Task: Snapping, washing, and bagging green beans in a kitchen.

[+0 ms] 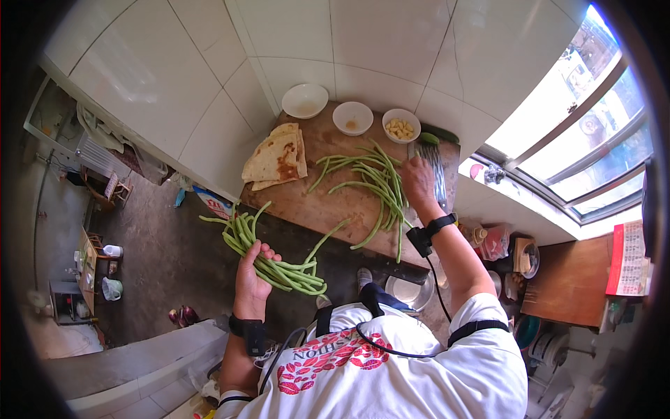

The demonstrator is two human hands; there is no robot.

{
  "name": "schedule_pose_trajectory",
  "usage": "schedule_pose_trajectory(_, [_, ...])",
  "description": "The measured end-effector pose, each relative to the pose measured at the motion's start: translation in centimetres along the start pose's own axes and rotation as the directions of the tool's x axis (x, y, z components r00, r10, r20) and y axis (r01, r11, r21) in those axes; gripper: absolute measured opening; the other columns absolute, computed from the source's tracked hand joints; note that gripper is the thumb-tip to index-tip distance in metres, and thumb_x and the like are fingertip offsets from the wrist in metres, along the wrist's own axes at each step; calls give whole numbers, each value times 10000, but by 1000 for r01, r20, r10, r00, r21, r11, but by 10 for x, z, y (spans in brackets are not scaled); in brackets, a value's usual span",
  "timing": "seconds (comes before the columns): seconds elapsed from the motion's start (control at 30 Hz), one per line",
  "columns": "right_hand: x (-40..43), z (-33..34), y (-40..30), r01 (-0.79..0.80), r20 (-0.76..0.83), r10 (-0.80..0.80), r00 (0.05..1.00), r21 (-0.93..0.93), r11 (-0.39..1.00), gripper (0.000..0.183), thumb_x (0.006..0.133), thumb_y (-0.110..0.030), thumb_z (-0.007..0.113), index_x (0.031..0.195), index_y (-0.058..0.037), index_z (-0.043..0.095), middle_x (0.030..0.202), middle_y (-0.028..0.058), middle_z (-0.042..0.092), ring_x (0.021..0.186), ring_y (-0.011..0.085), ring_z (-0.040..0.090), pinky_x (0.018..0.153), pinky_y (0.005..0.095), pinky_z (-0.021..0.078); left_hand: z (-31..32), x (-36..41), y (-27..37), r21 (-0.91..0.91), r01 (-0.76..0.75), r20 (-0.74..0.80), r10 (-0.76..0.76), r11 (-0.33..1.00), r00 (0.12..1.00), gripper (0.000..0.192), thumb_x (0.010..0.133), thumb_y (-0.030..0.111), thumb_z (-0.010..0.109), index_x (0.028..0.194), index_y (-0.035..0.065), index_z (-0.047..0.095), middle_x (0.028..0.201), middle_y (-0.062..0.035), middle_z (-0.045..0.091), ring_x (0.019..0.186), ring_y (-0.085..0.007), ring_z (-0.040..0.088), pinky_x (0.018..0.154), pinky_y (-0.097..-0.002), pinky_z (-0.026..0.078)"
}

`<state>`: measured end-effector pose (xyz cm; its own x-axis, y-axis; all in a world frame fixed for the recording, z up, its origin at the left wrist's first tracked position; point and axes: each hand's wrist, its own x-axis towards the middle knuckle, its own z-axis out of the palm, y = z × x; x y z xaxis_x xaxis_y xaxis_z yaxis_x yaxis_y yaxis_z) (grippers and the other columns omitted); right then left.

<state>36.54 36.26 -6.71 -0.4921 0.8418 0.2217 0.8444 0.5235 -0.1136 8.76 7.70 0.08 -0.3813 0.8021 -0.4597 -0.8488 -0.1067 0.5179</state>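
Note:
A bundle of long green beans [282, 272] is gripped in my left hand [256, 267], off the front left edge of the wooden board [330, 209]. More long beans [384, 183] lie in a loose heap on the board, some ends hanging over its front edge. My right hand [419, 180] is at the right side of this heap, beside a cleaver [434, 167] lying flat; its fingertips are partly hidden, so whether it grips a bean is unclear. A dark green cucumber [430, 138] lies behind the cleaver.
Folded flatbread [277, 160] lies at the board's left. Along the back stand two white bowls [305, 101] and a bowl of peeled garlic cloves [400, 126]. Tiled walls border the board behind. A metal basin [411, 293] sits below its front edge. A window is at the right.

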Motion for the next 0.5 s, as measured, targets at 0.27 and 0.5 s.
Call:
schedule_pose_trajectory(0.27, [13,27,-17,-285,281,257,924,64,956,279,708,-134,545,968,-34,545,937,176,575,888,355,558,759,422,458,2,1,-1,0,-1,9,1,1000,1000,109,797,110,615,800,79,510,712,-13,515,644,-121,495,649,-303,432])
schedule_pose_trajectory(0.5, [17,15,-7,-189,11,196,981,314,930,269,739,-175,550,955,-15,563,843,173,603,777,308,598,689,399,470,0,2,-1,3,-4,-25,4,1000,1000,123,789,104,623,822,80,507,721,-22,521,643,-129,499,656,-310,441])
